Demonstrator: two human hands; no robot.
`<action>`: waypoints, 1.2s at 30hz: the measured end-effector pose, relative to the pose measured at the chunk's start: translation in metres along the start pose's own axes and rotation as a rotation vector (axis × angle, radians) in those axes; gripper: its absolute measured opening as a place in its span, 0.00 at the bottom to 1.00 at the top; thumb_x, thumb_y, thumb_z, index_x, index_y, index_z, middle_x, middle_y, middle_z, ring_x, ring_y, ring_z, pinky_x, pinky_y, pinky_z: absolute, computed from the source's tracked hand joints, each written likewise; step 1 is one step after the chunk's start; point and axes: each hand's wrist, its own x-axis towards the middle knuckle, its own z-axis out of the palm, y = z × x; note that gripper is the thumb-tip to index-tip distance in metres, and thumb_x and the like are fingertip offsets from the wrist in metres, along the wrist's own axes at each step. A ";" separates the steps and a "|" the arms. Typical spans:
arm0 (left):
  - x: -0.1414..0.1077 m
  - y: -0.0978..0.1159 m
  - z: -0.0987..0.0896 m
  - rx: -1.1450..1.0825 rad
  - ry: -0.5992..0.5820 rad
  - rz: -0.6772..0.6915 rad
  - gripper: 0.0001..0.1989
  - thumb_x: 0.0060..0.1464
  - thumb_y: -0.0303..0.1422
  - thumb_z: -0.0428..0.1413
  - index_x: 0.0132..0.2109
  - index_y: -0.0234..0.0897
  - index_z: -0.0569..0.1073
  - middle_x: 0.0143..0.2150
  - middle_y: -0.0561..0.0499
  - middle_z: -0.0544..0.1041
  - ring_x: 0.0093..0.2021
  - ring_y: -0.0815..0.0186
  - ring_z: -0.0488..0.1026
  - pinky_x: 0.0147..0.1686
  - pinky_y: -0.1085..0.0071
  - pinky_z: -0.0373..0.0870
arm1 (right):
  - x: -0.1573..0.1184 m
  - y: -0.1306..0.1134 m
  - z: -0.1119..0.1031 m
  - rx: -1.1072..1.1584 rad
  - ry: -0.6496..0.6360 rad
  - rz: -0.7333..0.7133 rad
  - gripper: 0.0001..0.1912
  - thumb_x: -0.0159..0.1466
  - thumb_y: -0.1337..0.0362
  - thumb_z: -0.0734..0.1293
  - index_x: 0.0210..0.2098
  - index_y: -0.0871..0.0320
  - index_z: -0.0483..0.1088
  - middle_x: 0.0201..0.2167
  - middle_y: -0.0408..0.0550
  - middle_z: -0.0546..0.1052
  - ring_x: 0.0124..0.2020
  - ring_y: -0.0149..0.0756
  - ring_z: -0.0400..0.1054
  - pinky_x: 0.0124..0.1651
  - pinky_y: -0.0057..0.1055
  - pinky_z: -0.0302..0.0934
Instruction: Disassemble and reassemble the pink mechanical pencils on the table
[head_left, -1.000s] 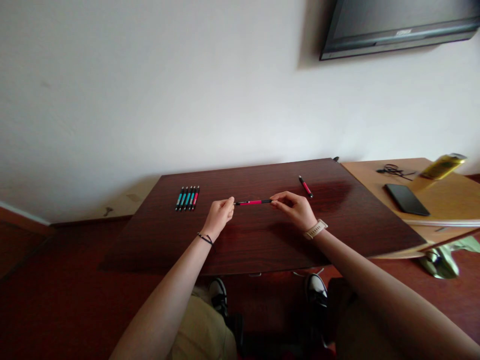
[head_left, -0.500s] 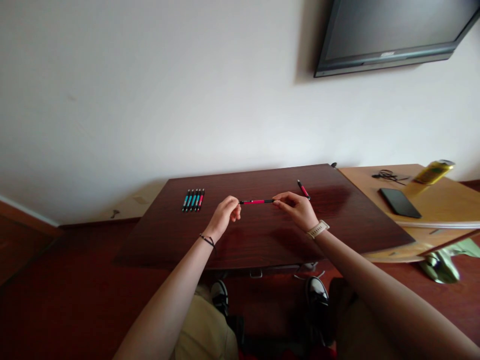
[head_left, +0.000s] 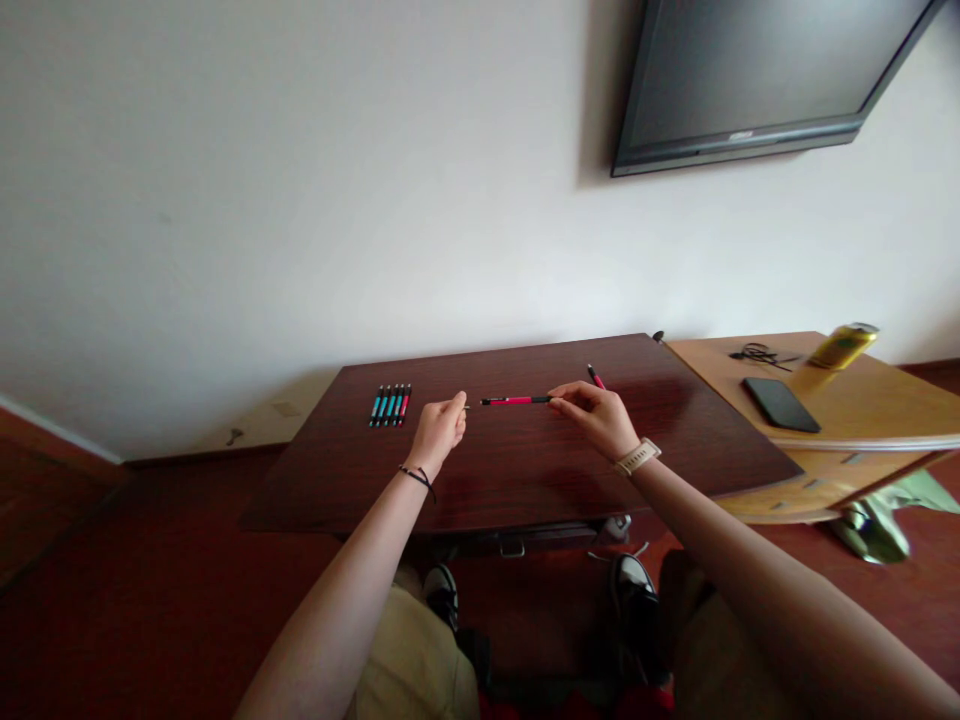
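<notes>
In front of me, my right hand [head_left: 581, 408] pinches the black end of a red-and-black pen [head_left: 514, 400], held level above the desk. Left of the pen, across a small gap, my left hand [head_left: 441, 430] is closed. A small thin pen piece [head_left: 468, 407] pokes out from its fingers; most of it is hidden. Several blue pens [head_left: 385, 405] and a red pen [head_left: 405, 405] lie side by side at the desk's left. Another red pen [head_left: 595, 377] lies behind my right hand, partly covered by it.
The dark wooden desk [head_left: 517, 480] stands against the wall. To its right a lighter cabinet [head_left: 720, 360] bears a black phone [head_left: 781, 404], a coiled cable [head_left: 761, 354] and a yellow can [head_left: 844, 346]. A television [head_left: 750, 80] hangs above.
My left hand has moved left, away from the pen's end, and a gap now separates them. My right hand still holds the pen. The view has shifted slightly.
</notes>
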 end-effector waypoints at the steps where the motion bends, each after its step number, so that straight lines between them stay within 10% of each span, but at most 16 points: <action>1: 0.002 -0.001 -0.005 0.064 0.000 0.000 0.26 0.66 0.51 0.50 0.24 0.41 0.57 0.19 0.57 0.57 0.17 0.73 0.54 0.20 0.73 0.49 | 0.000 0.000 -0.002 -0.003 0.012 -0.003 0.16 0.64 0.50 0.74 0.43 0.56 0.80 0.35 0.50 0.84 0.35 0.42 0.77 0.38 0.35 0.71; 10: 0.016 -0.018 -0.050 1.156 0.036 0.060 0.08 0.63 0.36 0.52 0.36 0.43 0.72 0.35 0.49 0.81 0.37 0.59 0.77 0.37 0.68 0.65 | -0.005 -0.001 -0.008 -0.007 0.032 0.011 0.17 0.64 0.49 0.74 0.44 0.56 0.80 0.35 0.50 0.83 0.36 0.42 0.78 0.39 0.35 0.72; 36: 0.048 -0.054 -0.044 1.222 -0.079 -0.013 0.08 0.50 0.31 0.61 0.38 0.40 0.83 0.42 0.40 0.84 0.42 0.52 0.81 0.47 0.61 0.75 | -0.005 -0.002 -0.003 -0.040 -0.021 0.029 0.18 0.64 0.48 0.74 0.43 0.56 0.80 0.36 0.51 0.84 0.35 0.42 0.77 0.39 0.36 0.72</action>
